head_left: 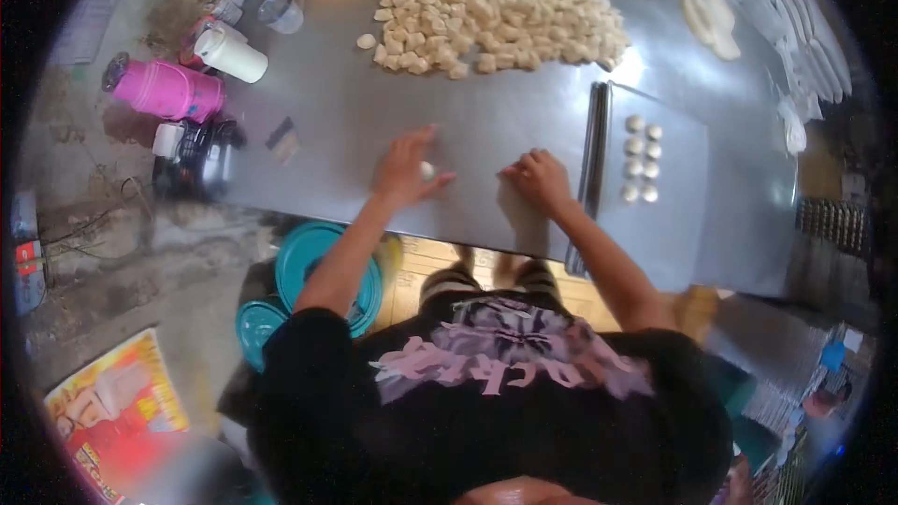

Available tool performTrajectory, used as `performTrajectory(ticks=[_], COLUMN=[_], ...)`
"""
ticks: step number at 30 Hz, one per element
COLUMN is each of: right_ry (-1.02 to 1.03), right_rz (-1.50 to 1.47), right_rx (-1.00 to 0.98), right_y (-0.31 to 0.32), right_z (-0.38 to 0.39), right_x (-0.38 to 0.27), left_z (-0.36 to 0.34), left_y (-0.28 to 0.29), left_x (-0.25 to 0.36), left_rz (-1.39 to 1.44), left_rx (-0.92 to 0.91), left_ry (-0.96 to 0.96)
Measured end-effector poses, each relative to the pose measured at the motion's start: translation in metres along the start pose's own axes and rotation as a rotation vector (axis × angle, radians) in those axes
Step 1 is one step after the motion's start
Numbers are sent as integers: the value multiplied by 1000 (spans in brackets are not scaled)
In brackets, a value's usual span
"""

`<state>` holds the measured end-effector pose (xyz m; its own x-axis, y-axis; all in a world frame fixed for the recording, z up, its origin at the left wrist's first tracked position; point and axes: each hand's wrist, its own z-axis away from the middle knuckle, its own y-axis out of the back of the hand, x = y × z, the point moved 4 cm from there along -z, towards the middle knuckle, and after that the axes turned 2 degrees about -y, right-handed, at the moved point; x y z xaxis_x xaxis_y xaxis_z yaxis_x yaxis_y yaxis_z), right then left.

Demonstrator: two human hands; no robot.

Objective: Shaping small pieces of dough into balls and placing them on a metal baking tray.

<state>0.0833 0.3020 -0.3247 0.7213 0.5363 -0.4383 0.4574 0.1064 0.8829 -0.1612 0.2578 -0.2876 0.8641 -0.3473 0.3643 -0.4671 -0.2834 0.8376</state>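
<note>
My left hand (404,171), spread, curves beside a small round white dough ball (427,170) near on the grey metal bench (327,103), probably to stop it rolling; my right hand (543,180) curls, contents unclear.

Far dough pieces (496,14) were creamy beige, dough balls (634,168) at right were off-white, table (327,131) was silvery grey, left jug (173,91) was bright pink, left tub (301,248) was teal, near shirt (552,425) was black with pinkish-lilac print.
</note>
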Motion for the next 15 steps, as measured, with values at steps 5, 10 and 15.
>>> performTrajectory(ticks=[5,10,15], right_ry=[-306,-303,-481], right_rz=[-402,-561,-422], right_rx=[-38,278,567], right_y=[15,86,165], right_z=[39,99,160], right_x=[9,24,80], left_z=[36,-18,-64], left_y=[-40,-62,-92], left_x=[-7,122,269], left_rz=[159,569,481], left_rx=[-144,-91,-4], left_ry=[121,373,-58])
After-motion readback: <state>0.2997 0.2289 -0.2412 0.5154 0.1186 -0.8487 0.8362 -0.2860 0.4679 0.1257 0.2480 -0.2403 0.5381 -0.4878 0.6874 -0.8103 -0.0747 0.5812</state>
